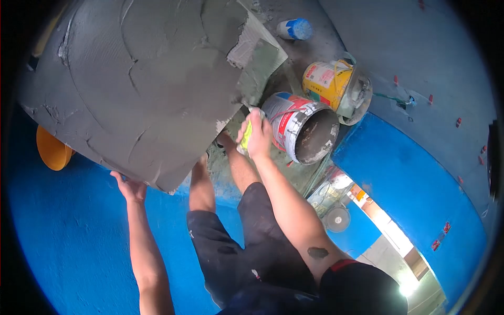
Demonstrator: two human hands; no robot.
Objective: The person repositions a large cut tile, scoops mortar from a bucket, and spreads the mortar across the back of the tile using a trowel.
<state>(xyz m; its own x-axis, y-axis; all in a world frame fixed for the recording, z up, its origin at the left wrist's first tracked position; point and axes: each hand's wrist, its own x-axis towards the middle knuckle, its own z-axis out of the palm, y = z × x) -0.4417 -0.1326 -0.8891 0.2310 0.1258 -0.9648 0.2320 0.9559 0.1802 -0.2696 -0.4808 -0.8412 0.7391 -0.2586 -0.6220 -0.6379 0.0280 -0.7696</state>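
Note:
A large slab (157, 79) covered with grey mortar fills the upper left, with curved ridges on its surface. My left hand (131, 188) is at the slab's lower edge, thumb and fingers apart, the fingers partly hidden against the edge. My right hand (256, 135) is closed around the yellow-green handle of a trowel (244, 138), beside the slab's right corner. The trowel's blade is hard to make out near the mortar. Just right of that hand, a white and red bucket (286, 122) lies tilted, its grey-coated mouth facing me.
A yellow bucket (328, 81) and a blue-white container (295, 29) stand beyond the tilted bucket. An orange round object (52, 148) is at the left. Blue wall surfaces (409, 163) are on both sides. My bare legs are below the slab. A doorway shows at the lower right.

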